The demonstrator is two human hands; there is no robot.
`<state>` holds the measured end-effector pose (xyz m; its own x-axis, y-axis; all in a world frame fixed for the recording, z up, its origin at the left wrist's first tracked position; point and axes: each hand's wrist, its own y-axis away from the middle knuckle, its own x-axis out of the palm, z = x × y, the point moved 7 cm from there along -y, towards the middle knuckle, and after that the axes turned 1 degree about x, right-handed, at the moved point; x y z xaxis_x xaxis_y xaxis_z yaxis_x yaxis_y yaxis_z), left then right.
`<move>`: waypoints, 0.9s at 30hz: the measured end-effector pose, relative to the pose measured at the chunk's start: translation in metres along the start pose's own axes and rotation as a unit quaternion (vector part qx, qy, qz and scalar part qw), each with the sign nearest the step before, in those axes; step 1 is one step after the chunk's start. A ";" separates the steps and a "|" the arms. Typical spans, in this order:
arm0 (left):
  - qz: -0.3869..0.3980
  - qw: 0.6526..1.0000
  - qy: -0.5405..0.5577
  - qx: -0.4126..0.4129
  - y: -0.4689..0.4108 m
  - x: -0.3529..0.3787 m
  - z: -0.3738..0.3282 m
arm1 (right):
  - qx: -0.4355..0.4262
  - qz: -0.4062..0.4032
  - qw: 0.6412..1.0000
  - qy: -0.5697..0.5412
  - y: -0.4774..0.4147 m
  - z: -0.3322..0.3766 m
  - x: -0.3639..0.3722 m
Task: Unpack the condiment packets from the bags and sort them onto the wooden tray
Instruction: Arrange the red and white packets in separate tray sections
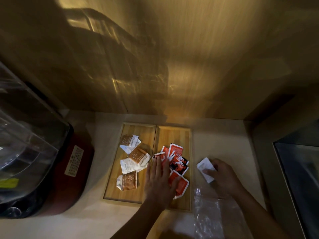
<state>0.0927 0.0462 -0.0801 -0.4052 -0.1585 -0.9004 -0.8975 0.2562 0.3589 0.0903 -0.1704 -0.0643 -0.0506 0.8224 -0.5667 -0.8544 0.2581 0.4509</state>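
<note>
A wooden tray (131, 198) with two compartments lies on the counter. Its left compartment holds several brown-and-white packets (138, 155). Its right compartment holds several red packets (177, 159). My left hand (159, 181) lies flat, fingers spread, over the divider and the red packets, with one red packet under its fingertips. My right hand (222, 173) rests on the counter right of the tray, its fingers on a white packet (204, 165). A clear plastic bag (208, 214) lies flat on the counter under my right forearm.
A dark red appliance (72, 169) with a white label stands left of the tray, under clear plastic containers (25, 144). A wooden wall rises behind the tray. A dark glass-topped surface (300, 169) borders the counter on the right.
</note>
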 end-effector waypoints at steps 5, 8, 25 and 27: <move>-0.013 1.000 0.017 0.013 -0.005 -0.001 0.001 | -0.028 -0.060 0.996 -0.056 -0.001 0.034 -0.013; -0.074 0.994 0.058 0.049 -0.005 -0.015 -0.003 | -0.037 -0.064 0.992 -0.105 0.002 0.059 -0.010; -0.046 0.996 0.002 -0.070 0.004 -0.032 0.092 | 0.060 0.128 0.966 -0.216 -0.027 0.144 0.127; -0.041 0.996 -0.003 -0.075 0.002 -0.029 0.097 | 0.074 0.142 0.963 -0.218 -0.031 0.146 0.140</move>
<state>0.1192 0.1436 -0.0768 -0.3291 -0.1670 -0.9294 -0.9436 0.0970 0.3166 0.1851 0.0106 -0.0567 -0.0212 0.9968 -0.0776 -0.7531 0.0351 0.6570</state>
